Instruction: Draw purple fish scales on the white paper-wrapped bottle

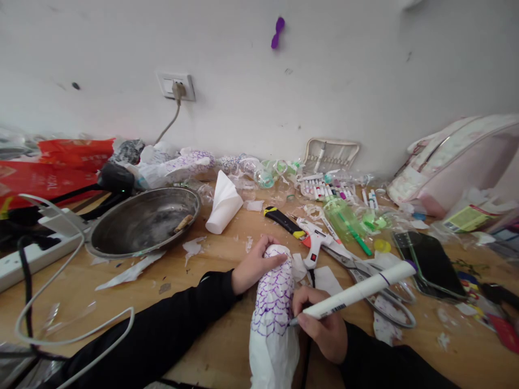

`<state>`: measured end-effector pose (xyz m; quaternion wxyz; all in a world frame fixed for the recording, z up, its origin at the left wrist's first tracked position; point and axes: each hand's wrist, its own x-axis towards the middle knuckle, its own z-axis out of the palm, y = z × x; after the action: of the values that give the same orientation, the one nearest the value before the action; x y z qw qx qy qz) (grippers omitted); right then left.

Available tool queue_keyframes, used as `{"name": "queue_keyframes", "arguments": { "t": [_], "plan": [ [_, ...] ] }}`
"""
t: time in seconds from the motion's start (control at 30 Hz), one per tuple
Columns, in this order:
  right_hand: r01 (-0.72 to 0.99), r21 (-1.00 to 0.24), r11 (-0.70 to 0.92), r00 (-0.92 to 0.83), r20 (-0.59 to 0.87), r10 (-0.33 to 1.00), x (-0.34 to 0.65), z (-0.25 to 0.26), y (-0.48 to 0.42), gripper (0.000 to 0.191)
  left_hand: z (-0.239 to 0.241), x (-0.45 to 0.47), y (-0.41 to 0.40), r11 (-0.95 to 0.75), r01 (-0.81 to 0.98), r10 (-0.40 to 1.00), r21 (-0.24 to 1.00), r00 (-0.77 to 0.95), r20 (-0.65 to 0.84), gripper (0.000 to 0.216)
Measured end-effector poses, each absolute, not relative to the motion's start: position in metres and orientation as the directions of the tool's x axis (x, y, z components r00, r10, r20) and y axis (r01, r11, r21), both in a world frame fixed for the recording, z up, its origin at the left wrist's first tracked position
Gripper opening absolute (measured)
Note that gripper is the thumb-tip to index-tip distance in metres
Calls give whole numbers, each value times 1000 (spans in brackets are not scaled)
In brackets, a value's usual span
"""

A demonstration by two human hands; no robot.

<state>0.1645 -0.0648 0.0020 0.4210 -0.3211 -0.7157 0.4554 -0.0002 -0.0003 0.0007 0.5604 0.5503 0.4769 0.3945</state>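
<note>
A white paper-covered form (272, 308) lies lengthwise before me, its far part drawn over with purple scale-like lines and its near part plain white. My left hand (259, 262) grips its far end, thumb on top and fingers around the far side. In my right hand (320, 324) is a white marker (360, 289) with a purple end, slanting up to the right. The marker's tip touches or nearly touches the right edge of the drawn scales. A white glue gun (316, 243) rests just beyond my right hand, beside a pair of scissors (365, 270).
To the left stand a metal pan (141, 221) and a power strip (36, 254) with loose cables. A utility knife (284, 220), a rolled white paper (225, 205) and several markers (324, 189) lie farther back. On the right are a phone (430, 263) and a pink bag (462, 156).
</note>
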Motion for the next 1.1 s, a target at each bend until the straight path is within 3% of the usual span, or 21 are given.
{"name": "queue_keyframes", "arguments": {
  "t": [0.13, 0.3, 0.47, 0.8, 1.1],
  "plan": [
    [31, -943, 331, -418, 288, 861, 166, 0, -65, 18, 1, 0, -1, 97, 13, 970, 995, 223, -98, 34],
    [4, -943, 334, -395, 305, 867, 168, -5, -65, 24, 2, 2, -5, 219, -219, 950, 951, 270, -156, 40],
    [24, -928, 372, -329, 344, 879, 169, -12, -67, 29, 4, 5, -10, 226, -356, 969, 907, 179, -171, 45],
    [142, -877, 459, -424, 365, 829, 166, 4, -66, 10, 0, 1, -2, 71, -83, 997, 994, 27, -69, 15],
    [220, -841, 495, -428, 373, 823, 165, -3, -67, 3, -6, 1, 0, 69, 16, 994, 997, 78, -70, 26]
  ]
}}
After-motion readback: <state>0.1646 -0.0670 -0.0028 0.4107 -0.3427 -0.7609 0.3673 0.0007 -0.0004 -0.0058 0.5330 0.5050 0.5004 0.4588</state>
